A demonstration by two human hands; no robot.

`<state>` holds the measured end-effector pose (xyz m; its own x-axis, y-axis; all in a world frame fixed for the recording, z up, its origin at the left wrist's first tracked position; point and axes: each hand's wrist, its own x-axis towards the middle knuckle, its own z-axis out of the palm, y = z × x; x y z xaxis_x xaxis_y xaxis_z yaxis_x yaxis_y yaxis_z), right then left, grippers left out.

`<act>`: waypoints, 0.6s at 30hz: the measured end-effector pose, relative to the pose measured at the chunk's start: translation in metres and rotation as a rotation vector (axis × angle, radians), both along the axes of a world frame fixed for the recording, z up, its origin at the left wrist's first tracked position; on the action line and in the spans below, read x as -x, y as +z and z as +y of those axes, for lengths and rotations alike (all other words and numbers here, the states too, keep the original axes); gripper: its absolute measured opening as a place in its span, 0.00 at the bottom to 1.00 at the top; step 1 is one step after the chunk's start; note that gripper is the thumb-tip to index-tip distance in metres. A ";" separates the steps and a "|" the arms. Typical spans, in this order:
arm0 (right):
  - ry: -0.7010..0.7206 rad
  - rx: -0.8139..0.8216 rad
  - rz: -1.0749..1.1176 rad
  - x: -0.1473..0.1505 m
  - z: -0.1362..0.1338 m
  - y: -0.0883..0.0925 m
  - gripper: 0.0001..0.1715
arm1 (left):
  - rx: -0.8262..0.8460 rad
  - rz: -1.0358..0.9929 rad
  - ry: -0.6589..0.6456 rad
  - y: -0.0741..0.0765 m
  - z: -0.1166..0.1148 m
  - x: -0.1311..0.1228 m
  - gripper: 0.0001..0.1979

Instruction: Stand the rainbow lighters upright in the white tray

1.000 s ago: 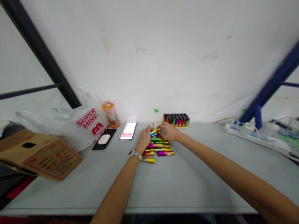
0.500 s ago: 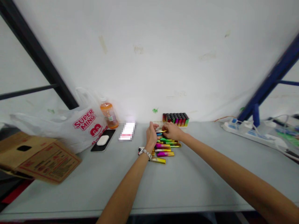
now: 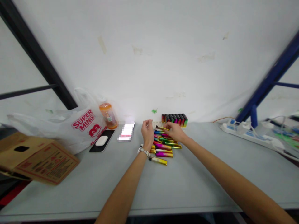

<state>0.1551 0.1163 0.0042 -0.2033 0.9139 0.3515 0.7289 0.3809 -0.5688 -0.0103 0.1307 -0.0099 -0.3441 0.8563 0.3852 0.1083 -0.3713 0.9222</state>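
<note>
My right hand (image 3: 176, 132) pinches the end of a gold lighter (image 3: 162, 128), which points left above a loose pile. To its left, my left hand (image 3: 147, 133), with a bracelet at the wrist, is raised with its fingers curled together; whatever may be in them is hidden. Between and below the hands lie several shiny lighters in pink, green, gold and blue, among them a purple lighter (image 3: 164, 154) and a yellow lighter (image 3: 158, 160) nearest me. Behind the hands is a pale slotted tray (image 3: 157, 124), partly covered. Black-topped lighters (image 3: 175, 119) stand upright in rows at its right.
On the left are a cardboard box (image 3: 46, 161), a white plastic bag (image 3: 53, 127), an orange drink bottle (image 3: 108, 115), a black phone (image 3: 105, 144) with a white case (image 3: 101, 141) on it, and a blurred phone (image 3: 126, 132). A power strip (image 3: 252, 135) with cables lies right.
My left hand has moved left, away from my right hand. The gold lighter in my right hand now shows between them. The view has shifted slightly.
</note>
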 end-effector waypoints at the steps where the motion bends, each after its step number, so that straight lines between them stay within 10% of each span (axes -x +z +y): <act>1: 0.003 -0.009 0.135 0.001 -0.005 -0.003 0.09 | -0.002 -0.004 -0.018 0.003 -0.007 0.000 0.17; 7: 0.052 0.057 0.619 0.015 -0.036 -0.019 0.18 | 0.093 -0.061 -0.304 0.005 -0.039 -0.020 0.20; 18: -0.130 -0.069 0.667 -0.013 -0.051 -0.033 0.18 | -0.063 0.036 -0.482 0.007 -0.056 -0.021 0.18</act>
